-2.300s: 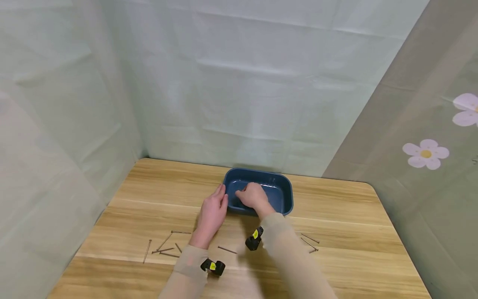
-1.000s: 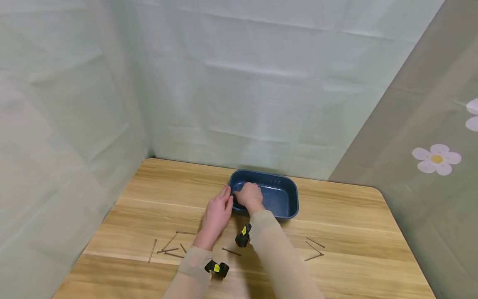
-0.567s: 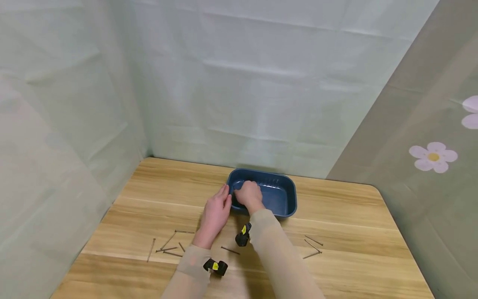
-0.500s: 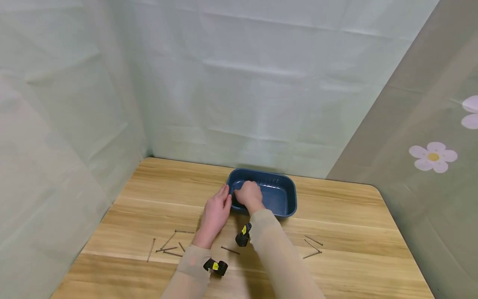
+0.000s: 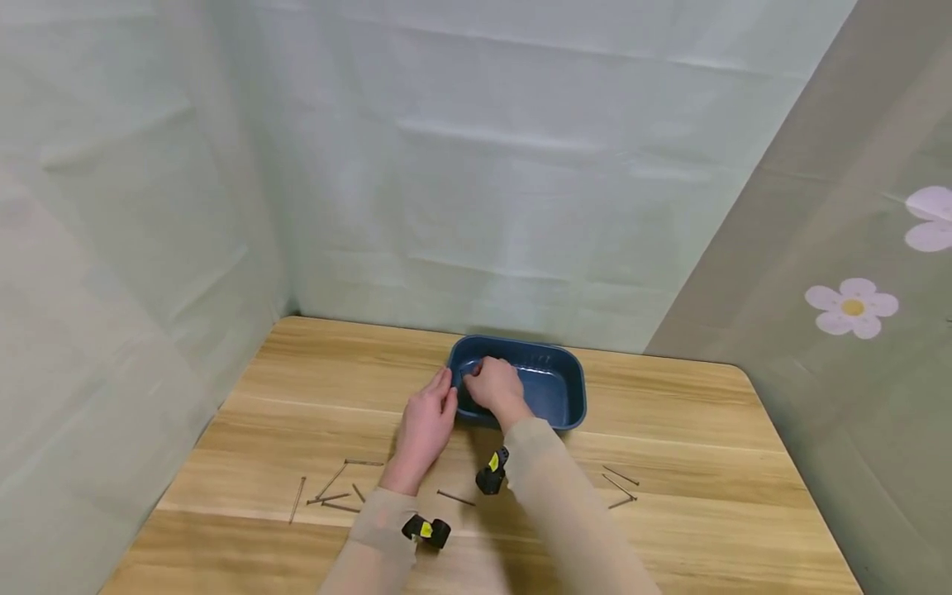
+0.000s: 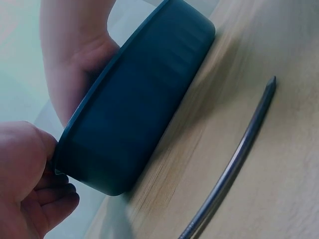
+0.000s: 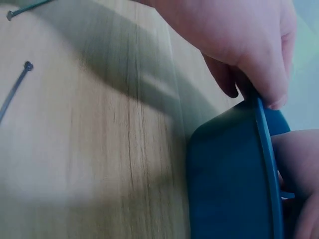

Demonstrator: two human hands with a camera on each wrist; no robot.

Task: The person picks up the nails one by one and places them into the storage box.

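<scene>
A deep blue tray (image 5: 550,397) with rounded corners stands on the wooden table near its back edge. At the tray's left corner my left hand (image 5: 427,421) pinches the rim; the right wrist view shows the thumb and fingers (image 7: 273,92) on either side of it. My right hand (image 5: 497,387) reaches inside the left part of the tray with bent fingers. In the right wrist view the tray wall hides most of that hand (image 7: 301,159). A small bluish bit (image 7: 287,195) shows by its fingers, too little to name.
Several long nails (image 5: 327,500) lie scattered on the left of the table (image 5: 692,430). One nail (image 5: 456,498) lies between the forearms, and a few more nails (image 5: 619,486) lie to the right. Pale curtains (image 5: 476,207) hang behind and at both sides.
Over the last second my right hand has shifted only slightly within the left part of the tray, its wrist turning a little. My left hand stays at the rim. The head view has swayed slightly.
</scene>
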